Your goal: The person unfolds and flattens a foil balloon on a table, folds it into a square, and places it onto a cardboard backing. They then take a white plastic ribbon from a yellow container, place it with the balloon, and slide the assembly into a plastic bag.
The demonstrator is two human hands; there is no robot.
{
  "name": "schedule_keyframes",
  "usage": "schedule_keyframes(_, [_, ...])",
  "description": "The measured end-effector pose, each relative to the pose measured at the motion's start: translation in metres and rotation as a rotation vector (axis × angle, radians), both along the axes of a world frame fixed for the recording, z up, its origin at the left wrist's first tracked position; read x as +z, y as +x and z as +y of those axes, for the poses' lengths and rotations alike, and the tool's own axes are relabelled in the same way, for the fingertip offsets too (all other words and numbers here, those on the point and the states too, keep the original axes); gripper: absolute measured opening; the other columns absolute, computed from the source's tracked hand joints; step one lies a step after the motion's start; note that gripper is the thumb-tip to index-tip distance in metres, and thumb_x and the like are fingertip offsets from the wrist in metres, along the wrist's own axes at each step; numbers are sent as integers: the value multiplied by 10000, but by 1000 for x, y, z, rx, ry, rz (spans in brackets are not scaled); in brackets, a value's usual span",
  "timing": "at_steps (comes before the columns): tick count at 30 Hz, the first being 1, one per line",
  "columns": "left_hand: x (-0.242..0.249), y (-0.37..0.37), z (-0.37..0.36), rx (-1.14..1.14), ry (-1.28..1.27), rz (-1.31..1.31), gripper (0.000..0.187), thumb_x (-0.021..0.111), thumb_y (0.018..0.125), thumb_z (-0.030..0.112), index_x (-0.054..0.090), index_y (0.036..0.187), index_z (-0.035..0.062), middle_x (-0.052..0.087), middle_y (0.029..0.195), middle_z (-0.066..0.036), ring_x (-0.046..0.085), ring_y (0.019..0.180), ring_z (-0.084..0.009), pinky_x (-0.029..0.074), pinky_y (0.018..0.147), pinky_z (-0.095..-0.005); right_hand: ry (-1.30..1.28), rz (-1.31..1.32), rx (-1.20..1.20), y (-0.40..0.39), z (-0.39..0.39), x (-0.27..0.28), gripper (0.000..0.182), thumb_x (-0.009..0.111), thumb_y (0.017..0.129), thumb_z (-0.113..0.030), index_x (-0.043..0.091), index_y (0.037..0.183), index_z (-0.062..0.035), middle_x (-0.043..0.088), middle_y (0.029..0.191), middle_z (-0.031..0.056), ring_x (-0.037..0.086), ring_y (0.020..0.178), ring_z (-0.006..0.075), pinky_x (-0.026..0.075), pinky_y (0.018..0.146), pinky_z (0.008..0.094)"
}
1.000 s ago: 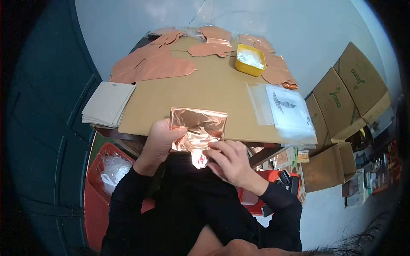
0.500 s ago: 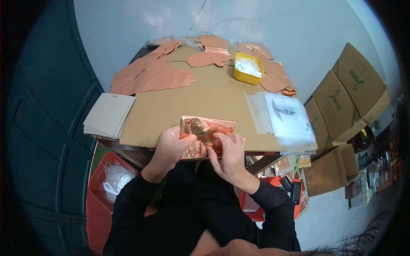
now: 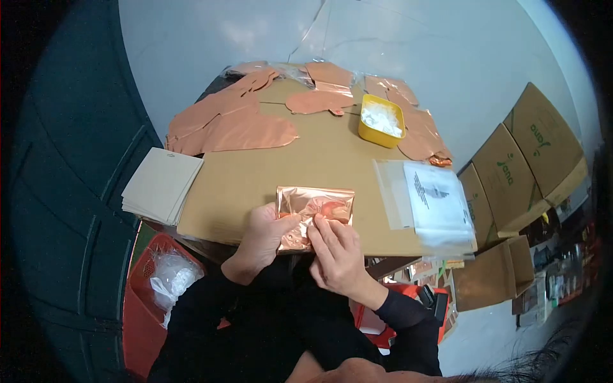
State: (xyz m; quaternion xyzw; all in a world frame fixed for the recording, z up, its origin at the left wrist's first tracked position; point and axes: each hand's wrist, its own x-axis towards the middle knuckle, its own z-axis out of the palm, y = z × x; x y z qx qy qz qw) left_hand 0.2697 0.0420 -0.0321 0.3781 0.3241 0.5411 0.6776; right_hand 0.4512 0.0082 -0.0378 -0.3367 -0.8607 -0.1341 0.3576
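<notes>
At the table's front edge, a shiny copper-coloured foil balloon [image 3: 319, 197] is folded into a small rectangle, its surface creased in the middle. My left hand [image 3: 263, 235] grips its left side, thumb lying across the front and the other fingers hidden behind. On the lower right of the foil, my right hand [image 3: 336, 254] has its fingertips pressed against the crease, with the fingers close together. Whether anything small sits under those fingertips is hidden.
Flat copper foil balloons [image 3: 246, 127] lie along the back and left of the cardboard-topped table [image 3: 230, 185]. A yellow tub [image 3: 382, 135] holds white material. Printed plastic bags [image 3: 439, 198] lie right, pale cards [image 3: 163, 182] left. A red basket [image 3: 143, 287] and cardboard boxes [image 3: 511, 172] flank the table.
The view has tilted, so the table appears lower. The foil faces me more flatly, and my right fingers have straightened from a curl to press on its crease. My left hand keeps its grip.
</notes>
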Motion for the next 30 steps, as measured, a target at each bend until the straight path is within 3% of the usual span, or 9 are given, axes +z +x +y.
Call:
schedule_keyframes(6, [0,4,13,-39,-68,-83,230,564,886,-38,602,1108,-85,674,1005,-136,670,843,-152,562,751,-281,113,-97,-91,6,18,-13,393,597,826,-96,604,1198,34,593,1270,191,548,1221,323,424,966,425])
schedule_keyframes(18, [-3,1,22,-80,-120,-79,220,572,903,34,600,1089,-80,677,997,-154,682,880,-183,563,800,-293,127,-126,39,14,30,-6,354,567,844,-91,614,1162,59,633,1199,199,586,1198,309,464,889,401])
schedule_keyframes(20, [-44,-16,41,-67,-165,-69,210,565,920,75,607,1065,-71,679,939,-144,683,816,-179,571,728,-295,118,-122,59,16,29,-6,341,567,843,-88,619,1147,59,639,1186,200,590,1193,308,467,888,403])
schedule_keyframes(22, [-36,-19,41,-31,-206,-45,199,562,935,119,618,1014,-55,675,876,-133,674,733,-172,567,643,-292,115,-132,85,17,26,-5,329,568,841,-87,624,1131,59,644,1174,201,594,1187,309,472,881,403])
schedule_keyframes(24, [25,-17,20,28,-247,-6,210,562,948,165,630,934,-33,666,808,-119,656,629,-163,552,546,-283,116,-154,118,19,23,-4,316,570,840,-88,629,1114,58,649,1165,202,598,1182,311,479,869,402])
schedule_keyframes(27, [-28,-49,27,-115,-182,121,238,553,960,198,619,866,-10,664,779,-121,648,557,-172,549,476,-284,122,-172,164,19,20,-5,310,571,840,-92,632,1104,59,653,1157,205,605,1171,313,487,853,394])
schedule_keyframes(30, [-24,-56,19,-150,-194,147,255,548,967,216,612,828,12,660,747,-109,663,569,-169,563,491,-265,116,-182,199,17,16,-5,313,569,841,-92,631,1108,59,656,1152,206,612,1163,303,491,848,389])
